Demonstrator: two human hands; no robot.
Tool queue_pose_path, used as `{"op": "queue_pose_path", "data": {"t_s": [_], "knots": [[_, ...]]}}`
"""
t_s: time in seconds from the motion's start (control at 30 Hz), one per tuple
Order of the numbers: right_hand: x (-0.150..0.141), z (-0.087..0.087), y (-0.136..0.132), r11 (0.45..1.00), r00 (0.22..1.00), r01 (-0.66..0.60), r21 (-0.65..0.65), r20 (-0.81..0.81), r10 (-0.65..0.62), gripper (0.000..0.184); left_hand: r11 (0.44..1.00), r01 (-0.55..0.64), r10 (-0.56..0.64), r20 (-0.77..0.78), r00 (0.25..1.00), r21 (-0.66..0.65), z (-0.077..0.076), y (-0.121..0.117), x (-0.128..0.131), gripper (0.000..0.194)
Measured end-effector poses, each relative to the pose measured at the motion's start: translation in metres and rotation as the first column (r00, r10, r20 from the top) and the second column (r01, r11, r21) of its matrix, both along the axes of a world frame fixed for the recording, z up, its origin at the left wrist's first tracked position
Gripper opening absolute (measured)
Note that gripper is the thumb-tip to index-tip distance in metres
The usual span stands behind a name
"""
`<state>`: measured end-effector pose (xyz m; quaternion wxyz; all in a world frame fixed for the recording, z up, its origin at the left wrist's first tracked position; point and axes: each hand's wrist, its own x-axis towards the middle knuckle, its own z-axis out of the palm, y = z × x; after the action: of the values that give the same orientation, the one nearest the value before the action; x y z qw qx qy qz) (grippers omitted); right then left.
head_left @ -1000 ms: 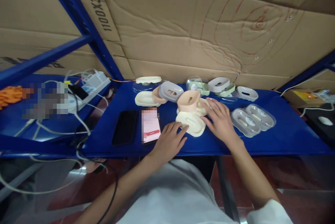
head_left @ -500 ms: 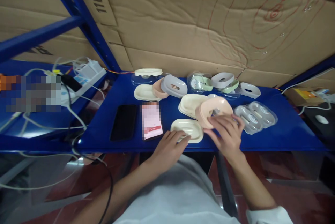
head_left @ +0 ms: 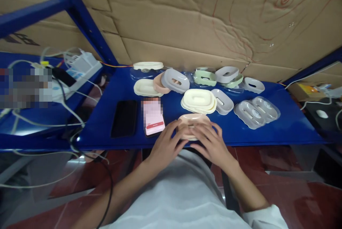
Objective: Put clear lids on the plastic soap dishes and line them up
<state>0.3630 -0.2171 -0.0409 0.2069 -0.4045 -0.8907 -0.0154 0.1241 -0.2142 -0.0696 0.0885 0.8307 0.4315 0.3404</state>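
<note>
**Two Hands on One Pink Dish at the Near Edge**

One near pink dish (head_left: 193,117) sat at the near edge of the blue table (head_left: 171,140), with a pale rim showing beneath it. The left hand (head_left: 165,143) was partly open, fingers curved against the dish's left side. The right hand (head_left: 212,143) was partly open, fingers bent over the dish's middle and right side. Whether either grip was firm could not be told.

Two phones lay to the left: one black phone (head_left: 124,118) and one lit phone (head_left: 154,116). Two wrapped gray dishes (head_left: 248,115) lay to the right.

Beyond the near dish stood one cream stack (head_left: 199,98), exact count unclear, touching one gray dish (head_left: 224,101).

Farther back were two cream dishes (head_left: 145,88), one far pink dish (head_left: 160,82), three far gray dishes (head_left: 175,80) and two green dishes (head_left: 205,78). One cardboard wall (head_left: 173,18) stood behind.
</note>
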Motion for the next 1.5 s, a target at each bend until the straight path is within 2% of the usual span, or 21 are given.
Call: {"op": "queue_pose_path", "data": {"t_s": [0.1, 0.2, 0.37, 0.7, 1.03, 1.2, 1.37, 1.5], "knots": [[0.026, -0.010, 0.000, 0.998, 0.998, 0.056, -0.018, -0.039, -0.057, 0.057, 1.000, 0.023, -0.023, -0.021, 1.000, 0.019, 0.001, 0.002, -0.002, 0.035], [0.036, -0.019, 0.001, 0.999, 0.992, 0.040, -0.037, -0.117, -0.044, 0.054, 0.996, 0.075, -0.072, -0.062, 0.995, 0.053, 0.000, 0.007, -0.003, 0.032], [0.029, -0.024, 0.001, 0.998, 0.988, -0.009, -0.056, -0.157, 0.000, 0.049, 0.990, 0.138, -0.133, -0.103, 0.986, 0.043, -0.004, 0.013, -0.005, 0.032], [0.025, -0.027, -0.001, 0.997, 0.975, 0.042, -0.064, -0.214, -0.055, 0.046, 0.990, 0.129, -0.120, -0.132, 0.984, 0.057, -0.009, 0.009, -0.003, 0.036], [0.025, -0.027, 0.001, 0.997, 0.966, 0.041, -0.072, -0.252, -0.058, 0.041, 0.989, 0.122, -0.112, -0.112, 0.987, 0.086, -0.011, 0.009, -0.003, 0.040], [0.023, -0.029, -0.001, 0.995, 0.959, 0.033, -0.095, -0.277, -0.058, 0.041, 0.990, 0.126, -0.119, -0.099, 0.988, 0.061, -0.013, 0.009, -0.004, 0.044], [0.036, -0.014, 0.008, 0.991, 0.928, 0.001, -0.132, -0.369, -0.050, 0.039, 0.987, 0.149, -0.142, -0.120, 0.983, 0.055, -0.009, 0.009, -0.005, 0.042], [0.056, 0.008, 0.039, 0.982, 0.928, 0.191, -0.010, -0.323, -0.184, 0.040, 0.992, 0.118, -0.114, -0.085, 0.990, 0.036, -0.004, 0.008, -0.004, 0.037]]}}
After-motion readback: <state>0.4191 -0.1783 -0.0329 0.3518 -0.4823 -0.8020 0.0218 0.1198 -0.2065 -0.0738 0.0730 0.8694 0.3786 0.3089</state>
